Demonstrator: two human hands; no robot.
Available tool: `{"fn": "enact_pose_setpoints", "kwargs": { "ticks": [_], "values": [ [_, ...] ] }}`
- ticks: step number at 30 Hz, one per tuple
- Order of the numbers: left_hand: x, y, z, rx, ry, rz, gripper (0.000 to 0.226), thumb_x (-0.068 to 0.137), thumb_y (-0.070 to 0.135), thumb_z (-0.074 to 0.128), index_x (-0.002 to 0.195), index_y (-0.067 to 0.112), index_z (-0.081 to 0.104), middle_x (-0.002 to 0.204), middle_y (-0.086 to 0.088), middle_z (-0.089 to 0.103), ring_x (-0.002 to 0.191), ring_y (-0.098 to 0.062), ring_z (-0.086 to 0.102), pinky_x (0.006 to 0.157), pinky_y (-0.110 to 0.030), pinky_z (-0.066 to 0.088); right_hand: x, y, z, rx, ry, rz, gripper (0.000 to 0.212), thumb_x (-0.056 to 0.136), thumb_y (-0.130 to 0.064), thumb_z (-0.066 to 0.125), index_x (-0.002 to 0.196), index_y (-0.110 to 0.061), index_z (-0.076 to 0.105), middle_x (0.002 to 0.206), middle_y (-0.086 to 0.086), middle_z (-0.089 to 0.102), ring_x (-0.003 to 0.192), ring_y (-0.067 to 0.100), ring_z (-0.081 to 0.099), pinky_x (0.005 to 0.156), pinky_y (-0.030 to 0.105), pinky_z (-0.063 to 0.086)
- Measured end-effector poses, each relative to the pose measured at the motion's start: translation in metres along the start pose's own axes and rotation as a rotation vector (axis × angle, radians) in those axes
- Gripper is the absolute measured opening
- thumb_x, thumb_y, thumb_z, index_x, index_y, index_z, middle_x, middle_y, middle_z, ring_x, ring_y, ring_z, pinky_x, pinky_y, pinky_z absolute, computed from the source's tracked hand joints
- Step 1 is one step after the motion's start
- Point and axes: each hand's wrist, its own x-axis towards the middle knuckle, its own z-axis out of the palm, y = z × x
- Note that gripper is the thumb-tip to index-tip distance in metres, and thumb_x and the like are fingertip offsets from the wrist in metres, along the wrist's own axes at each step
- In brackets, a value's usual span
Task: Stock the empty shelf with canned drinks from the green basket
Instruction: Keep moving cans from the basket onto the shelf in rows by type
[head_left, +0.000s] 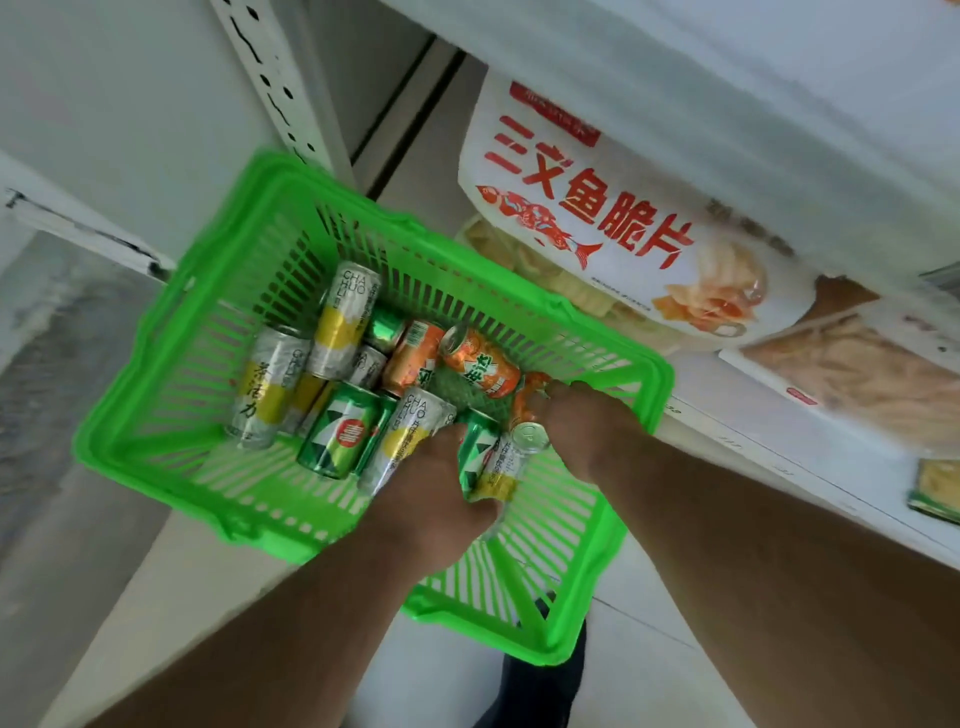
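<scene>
left hand (431, 499): arm reaching down, fingers curled | right hand (582, 421): arm reaching down, fingers curled, tips hidden

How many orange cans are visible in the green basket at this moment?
3. One orange can and a second lie side by side in the middle; a third sits partly under the right hand. More may be hidden beneath.

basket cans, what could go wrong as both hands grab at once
The left hand reaches among a green can and a yellow can packed together, so the grip may slip and drop one. The cans lie loosely piled in the basket, so lifting one may roll the others. The right hand is on an orange can that is mostly hidden.
</scene>
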Motion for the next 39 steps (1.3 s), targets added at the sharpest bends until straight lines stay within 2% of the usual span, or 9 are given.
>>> {"fn": "enact_pose_setpoints", "kwargs": {
  "ticks": [7,12,16,20,23,27,31,36,39],
  "values": [
    [0.049,-0.011,0.033,-0.020,0.018,-0.014,0.093,0.080,0.045,0.074,0.155,0.029,0.020,0.155,0.002,0.036,0.139,-0.018,0.040,0.110,-0.038,0.040,0.061,0.005,0.024,-0.275,-0.034,-0.268,0.064,0.094,-0.018,0.064,0.153,-0.028,0.040,0.151,0.007,0.041,0.137,0.033,0.041,0.109,0.044,0.048],
    [0.048,-0.016,0.037,-0.077,0.031,-0.014,0.091,0.081,0.041,0.076,0.154,0.027,0.024,0.154,0.003,0.038,0.139,-0.015,0.039,0.113,-0.034,0.036,0.065,0.002,0.017,-0.253,0.052,-0.330,0.069,0.084,-0.021,0.077,0.145,-0.024,0.047,0.142,0.003,0.048,0.129,0.029,0.049,0.100,0.041,0.052],
    [0.020,-0.008,0.017,-0.107,0.088,-0.007,0.088,0.082,0.038,0.076,0.154,0.026,0.028,0.152,0.005,0.043,0.138,-0.012,0.041,0.106,-0.020,0.032,0.039,-0.008,0.008,0.422,0.144,-0.096,0.077,0.066,-0.038,0.090,0.132,-0.026,0.052,0.125,0.002,0.063,0.114,0.026,0.062,0.091,0.037,0.056],
    [-0.032,0.015,-0.024,-0.146,0.185,-0.021,0.085,0.080,0.039,0.078,0.151,0.027,0.033,0.150,0.006,0.046,0.136,-0.010,0.043,0.112,-0.030,0.036,-0.028,-0.023,-0.022,1.206,0.252,0.121,0.057,0.064,-0.033,0.091,0.107,-0.027,0.055,0.098,-0.004,0.070,0.086,0.018,0.069,0.072,0.032,0.054],
    [-0.079,0.045,-0.058,-0.196,0.234,-0.012,0.087,0.074,0.047,0.077,0.149,0.029,0.037,0.146,0.010,0.049,0.134,-0.007,0.045,0.113,-0.035,0.038,-0.088,-0.030,-0.063,1.499,0.346,0.196,0.045,0.068,-0.025,0.092,0.102,-0.030,0.062,0.096,-0.009,0.074,0.087,0.013,0.072,0.078,0.033,0.056],
    [-0.152,0.094,-0.102,-0.233,0.282,0.065,0.083,0.078,0.041,0.080,0.148,0.032,0.038,0.141,0.017,0.048,0.130,0.001,0.045,0.112,-0.030,0.037,-0.172,-0.028,-0.125,1.700,0.398,0.209,0.031,0.075,-0.021,0.090,0.100,-0.025,0.071,0.088,-0.010,0.077,0.076,-0.001,0.071,0.074,0.021,0.056],
    [-0.232,0.145,-0.142,-0.227,0.262,0.171,0.083,0.078,0.039,0.081,0.148,0.035,0.037,0.140,0.024,0.045,0.131,0.007,0.042,0.110,-0.021,0.035,-0.260,-0.029,-0.187,1.761,0.336,0.205,0.050,0.063,-0.051,0.086,0.102,-0.021,0.075,0.095,-0.003,0.081,0.090,0.017,0.078,0.093,0.048,0.061],
    [-0.332,0.211,-0.189,-0.175,0.252,0.292,0.100,0.068,0.060,0.079,0.152,0.028,0.033,0.144,0.017,0.044,0.134,0.003,0.041,0.113,-0.026,0.035,-0.382,-0.035,-0.269,1.822,0.435,0.160,0.022,0.081,-0.037,0.086,0.094,-0.025,0.074,0.094,-0.001,0.081,0.090,0.019,0.078,0.091,0.048,0.062],
    [-0.392,0.248,-0.212,-0.143,0.249,0.375,0.100,0.066,0.060,0.079,0.150,0.030,0.034,0.133,0.027,0.045,0.124,0.011,0.045,0.104,-0.016,0.037,-0.454,-0.044,-0.307,1.833,0.539,0.192,0.017,0.078,-0.034,0.089,0.088,-0.037,0.076,0.093,-0.001,0.081,0.091,0.019,0.078,0.088,0.047,0.063]
  ]
}}
